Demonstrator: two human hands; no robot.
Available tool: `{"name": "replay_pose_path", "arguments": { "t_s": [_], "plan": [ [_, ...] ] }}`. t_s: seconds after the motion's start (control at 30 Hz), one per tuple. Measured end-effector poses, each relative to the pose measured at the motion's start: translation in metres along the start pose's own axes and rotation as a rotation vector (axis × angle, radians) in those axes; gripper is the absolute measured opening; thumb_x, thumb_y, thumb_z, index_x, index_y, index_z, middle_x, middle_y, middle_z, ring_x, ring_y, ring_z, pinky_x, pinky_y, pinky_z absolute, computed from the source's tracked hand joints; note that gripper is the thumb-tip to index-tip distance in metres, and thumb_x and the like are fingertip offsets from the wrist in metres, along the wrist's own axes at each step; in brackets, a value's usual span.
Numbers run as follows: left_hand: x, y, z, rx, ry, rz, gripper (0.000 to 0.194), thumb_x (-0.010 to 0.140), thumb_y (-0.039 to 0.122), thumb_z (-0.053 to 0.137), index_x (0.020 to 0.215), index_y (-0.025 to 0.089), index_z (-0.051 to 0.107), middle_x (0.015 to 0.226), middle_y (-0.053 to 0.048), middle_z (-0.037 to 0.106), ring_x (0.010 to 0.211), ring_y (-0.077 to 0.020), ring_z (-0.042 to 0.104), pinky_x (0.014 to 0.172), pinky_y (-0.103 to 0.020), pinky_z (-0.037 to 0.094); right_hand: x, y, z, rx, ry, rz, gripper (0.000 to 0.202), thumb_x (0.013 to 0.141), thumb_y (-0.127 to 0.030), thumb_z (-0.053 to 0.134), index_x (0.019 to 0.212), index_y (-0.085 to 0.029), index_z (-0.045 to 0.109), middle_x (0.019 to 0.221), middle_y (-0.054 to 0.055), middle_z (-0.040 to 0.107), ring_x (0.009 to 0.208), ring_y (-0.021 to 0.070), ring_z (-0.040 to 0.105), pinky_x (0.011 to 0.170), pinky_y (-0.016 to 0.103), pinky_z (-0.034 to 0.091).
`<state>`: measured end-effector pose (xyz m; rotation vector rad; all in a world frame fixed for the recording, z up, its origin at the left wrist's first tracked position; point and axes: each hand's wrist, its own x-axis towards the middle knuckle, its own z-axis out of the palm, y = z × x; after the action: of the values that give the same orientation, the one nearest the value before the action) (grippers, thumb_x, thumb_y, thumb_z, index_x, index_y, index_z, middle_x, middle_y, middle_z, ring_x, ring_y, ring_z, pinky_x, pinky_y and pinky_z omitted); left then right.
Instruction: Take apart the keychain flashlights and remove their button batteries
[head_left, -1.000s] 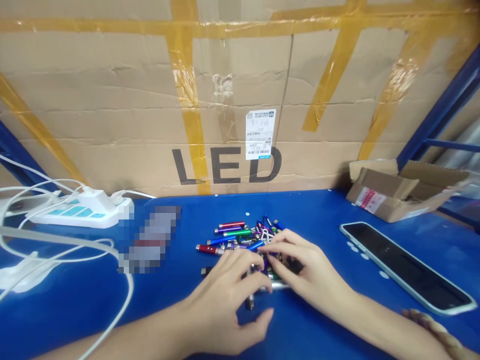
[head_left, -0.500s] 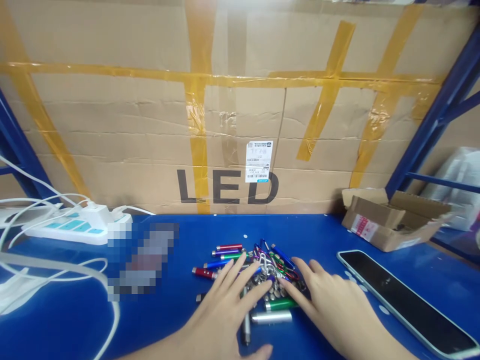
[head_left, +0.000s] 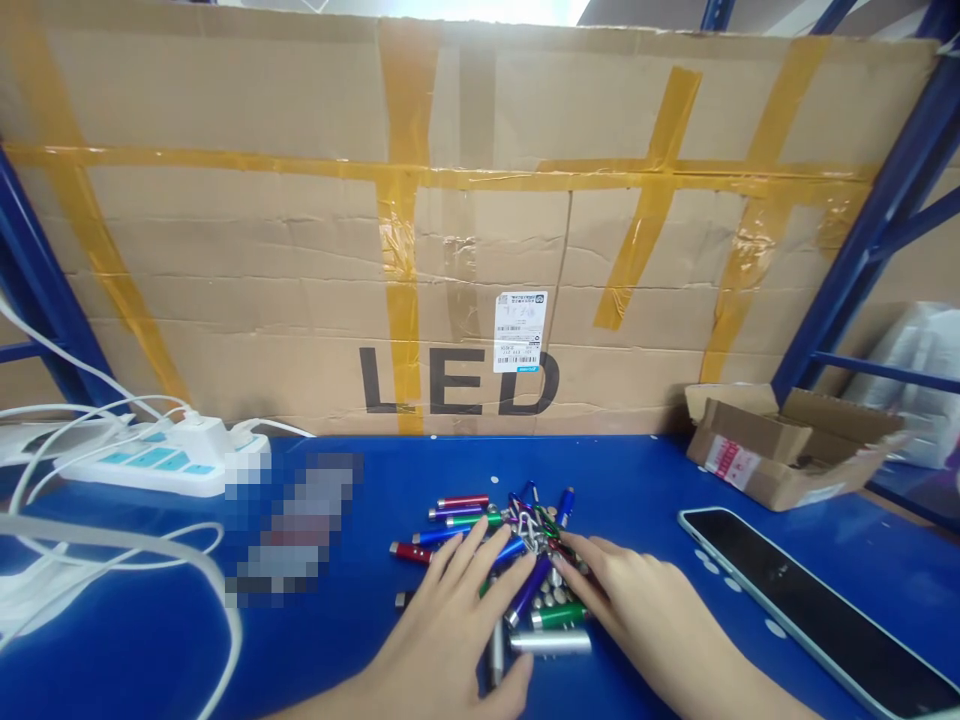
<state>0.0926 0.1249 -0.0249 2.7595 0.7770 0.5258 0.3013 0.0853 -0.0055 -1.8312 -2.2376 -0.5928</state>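
A pile of small metal tubes with clips lies on the blue table. My left hand rests over the pile's left side, its fingers spread. My right hand reaches into the right side, with thumb and forefinger near the silver clips; whether they pinch anything is hidden. Between the hands lies a purple-blue tube. A green tube and a silver tube are nearest me. Red tubes and others stick out at the left and back.
A phone lies at the right, with an open small carton behind it. A white power strip and cables occupy the left. A large cardboard box stands across the back.
The purple-blue tube now shows between my hands. My right hand has shifted left and its fingers have drawn closer together. A blue tube at the back right has turned more upright in view.
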Motion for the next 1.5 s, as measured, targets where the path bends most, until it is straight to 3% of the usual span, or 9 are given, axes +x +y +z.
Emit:
{"name": "replay_pose_path", "arguments": {
  "t_s": [0.13, 0.4, 0.6, 0.73, 0.9, 1.0, 1.1, 1.27, 1.5],
  "plan": [
    [-0.001, 0.001, 0.000, 0.001, 0.018, -0.009, 0.064, 0.086, 0.028, 0.052, 0.144, 0.030, 0.025, 0.152, -0.005, 0.025, 0.138, -0.0354, 0.021, 0.104, -0.063, 0.030, 0.002, -0.003, 0.000, 0.044, 0.099, -0.082, 0.033, 0.096, -0.020, 0.034, 0.107, -0.015, 0.064, 0.083, 0.006, 0.072, 0.047, 0.0164, 0.066, 0.038, 0.023, 0.049],
    [-0.001, 0.000, 0.000, 0.065, 0.076, 0.008, 0.047, 0.096, 0.029, 0.040, 0.142, 0.029, 0.031, 0.149, -0.003, 0.031, 0.138, -0.0302, 0.026, 0.105, -0.056, 0.035, 0.001, -0.008, -0.003, 0.181, 0.270, -0.144, 0.050, 0.101, -0.028, 0.014, 0.099, -0.016, 0.063, 0.081, 0.006, 0.066, 0.044, 0.0116, 0.063, 0.035, 0.020, 0.046],
    [-0.002, -0.002, 0.003, 0.084, 0.136, -0.033, 0.048, 0.094, 0.018, 0.037, 0.140, 0.030, 0.034, 0.147, -0.003, 0.035, 0.136, -0.0286, 0.030, 0.104, -0.054, 0.039, -0.001, -0.009, -0.007, 0.083, 0.351, -0.134, 0.046, 0.099, -0.035, 0.023, 0.098, -0.017, 0.065, 0.082, 0.008, 0.067, 0.069, 0.0192, 0.068, 0.044, 0.026, 0.053],
    [-0.002, -0.001, 0.003, 0.084, 0.176, 0.055, 0.050, 0.091, 0.017, 0.041, 0.140, 0.025, 0.034, 0.148, -0.005, 0.033, 0.138, -0.0280, 0.026, 0.107, -0.053, 0.035, -0.003, -0.008, -0.002, -0.026, 0.346, -0.070, 0.054, 0.097, -0.044, 0.023, 0.108, -0.013, 0.066, 0.093, 0.015, 0.069, 0.077, 0.0250, 0.068, 0.057, 0.036, 0.058],
    [-0.004, 0.005, 0.000, 0.031, 0.187, 0.107, 0.052, 0.081, 0.020, 0.051, 0.133, 0.021, 0.041, 0.146, -0.008, 0.036, 0.136, -0.0290, 0.028, 0.107, -0.052, 0.034, 0.000, 0.006, 0.014, -0.069, 0.222, 0.004, 0.068, 0.091, -0.060, 0.025, 0.123, -0.010, 0.061, 0.116, 0.023, 0.063, 0.104, 0.0358, 0.061, 0.076, 0.048, 0.055],
    [-0.004, 0.007, -0.003, 0.016, 0.173, 0.065, 0.049, 0.081, 0.020, 0.051, 0.129, 0.021, 0.044, 0.145, -0.009, 0.036, 0.136, -0.0307, 0.028, 0.106, -0.055, 0.034, 0.004, 0.012, 0.019, 0.000, 0.071, 0.078, 0.066, 0.092, -0.057, 0.027, 0.126, -0.009, 0.057, 0.119, 0.023, 0.060, 0.111, 0.0365, 0.057, 0.085, 0.051, 0.051],
    [-0.003, 0.010, -0.009, -0.012, 0.111, 0.126, 0.046, 0.080, 0.019, 0.052, 0.126, 0.023, 0.049, 0.144, -0.008, 0.038, 0.136, -0.0305, 0.028, 0.106, -0.054, 0.032, 0.006, 0.012, 0.015, 0.085, -0.019, 0.082, 0.063, 0.093, -0.052, 0.029, 0.126, -0.006, 0.056, 0.120, 0.021, 0.060, 0.114, 0.0348, 0.055, 0.090, 0.051, 0.047],
    [0.001, 0.015, -0.021, -0.032, -0.025, 0.235, 0.037, 0.087, 0.025, 0.050, 0.124, 0.023, 0.054, 0.138, -0.007, 0.048, 0.134, -0.0254, 0.033, 0.109, -0.044, 0.033, 0.008, 0.004, 0.004, 0.227, -0.057, 0.002, 0.054, 0.096, -0.044, 0.028, 0.125, -0.009, 0.058, 0.120, 0.016, 0.062, 0.114, 0.0308, 0.055, 0.093, 0.052, 0.045],
    [0.003, 0.020, -0.028, 0.037, -0.090, 0.329, 0.031, 0.092, 0.019, 0.044, 0.117, 0.021, 0.061, 0.130, -0.007, 0.055, 0.131, -0.0200, 0.039, 0.112, -0.037, 0.027, 0.006, -0.003, -0.005, 0.340, -0.067, -0.046, 0.048, 0.097, -0.039, 0.030, 0.124, -0.011, 0.058, 0.124, 0.015, 0.059, 0.116, 0.0298, 0.052, 0.095, 0.052, 0.042]
  ]
}}
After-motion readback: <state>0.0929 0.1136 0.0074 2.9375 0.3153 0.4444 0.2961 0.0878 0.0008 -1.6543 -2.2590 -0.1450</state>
